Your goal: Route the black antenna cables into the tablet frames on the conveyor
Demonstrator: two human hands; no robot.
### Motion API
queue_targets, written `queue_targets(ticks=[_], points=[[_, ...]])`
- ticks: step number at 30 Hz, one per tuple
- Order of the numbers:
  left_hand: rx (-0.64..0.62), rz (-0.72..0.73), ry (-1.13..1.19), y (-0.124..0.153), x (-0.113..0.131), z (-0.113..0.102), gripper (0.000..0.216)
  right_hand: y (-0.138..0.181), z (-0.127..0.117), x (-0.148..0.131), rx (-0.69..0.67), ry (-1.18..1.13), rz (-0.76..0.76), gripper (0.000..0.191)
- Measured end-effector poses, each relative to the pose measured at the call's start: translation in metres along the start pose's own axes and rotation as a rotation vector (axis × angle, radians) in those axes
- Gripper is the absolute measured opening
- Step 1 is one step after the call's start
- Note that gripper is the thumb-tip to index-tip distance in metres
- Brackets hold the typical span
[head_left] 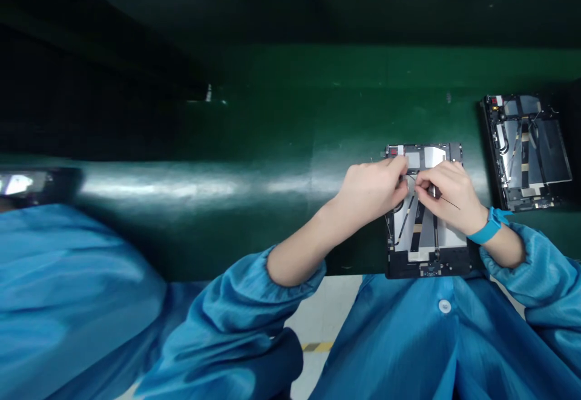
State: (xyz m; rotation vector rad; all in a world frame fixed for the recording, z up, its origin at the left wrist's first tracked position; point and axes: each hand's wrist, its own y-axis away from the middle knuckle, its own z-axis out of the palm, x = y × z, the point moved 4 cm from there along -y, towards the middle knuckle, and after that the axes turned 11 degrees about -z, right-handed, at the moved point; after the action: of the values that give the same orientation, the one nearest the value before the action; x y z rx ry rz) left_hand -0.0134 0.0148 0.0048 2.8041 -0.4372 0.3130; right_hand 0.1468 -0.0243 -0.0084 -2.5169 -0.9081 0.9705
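An opened tablet-like device [447, 236] lies at the front edge of the green bench, its inner parts and flat ribbon cables showing. Over its upper part, my left hand [374, 188] is pinched, thumb against fingers. My right hand [449, 194] faces it from the other side, also pinched, wearing a blue wrist strap [488, 227]. A thin black cable [411, 175] runs between the fingertips of both hands. One thin dark length [451, 203] sticks out past my right fingers. A small dark item in the right palm is mostly hidden.
To the right sit similar opened devices [547, 152], apparently stacked. At far left, a person's blue sleeve [68, 285] reaches the bench beside another dark device [49, 185]. The green bench [272, 127] has a front edge close to my body.
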Motion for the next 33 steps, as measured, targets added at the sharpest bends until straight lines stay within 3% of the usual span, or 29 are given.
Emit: queue_targets(ticks=[4,8,11,18,33], points=[[0.049,-0.132,0.362,0.000,-0.027,0.000,0.019,0.002,0.001,-0.003,-0.042,-0.012,-0.032,0.014],[-0.172,-0.199,0.793,-0.004,-0.045,0.014,0.009,0.002,0.002,-0.005,-0.052,0.002,-0.055,0.015],[-0.312,-0.223,0.978,-0.008,-0.049,0.020,0.013,0.002,0.003,-0.004,-0.065,-0.009,-0.046,0.015],[-0.421,-0.207,1.058,-0.013,-0.054,0.020,0.020,0.002,0.002,-0.003,-0.051,-0.024,-0.017,0.013],[-0.300,-0.308,1.148,-0.008,-0.047,0.029,0.018,0.002,0.001,-0.001,-0.033,-0.049,-0.004,0.013]])
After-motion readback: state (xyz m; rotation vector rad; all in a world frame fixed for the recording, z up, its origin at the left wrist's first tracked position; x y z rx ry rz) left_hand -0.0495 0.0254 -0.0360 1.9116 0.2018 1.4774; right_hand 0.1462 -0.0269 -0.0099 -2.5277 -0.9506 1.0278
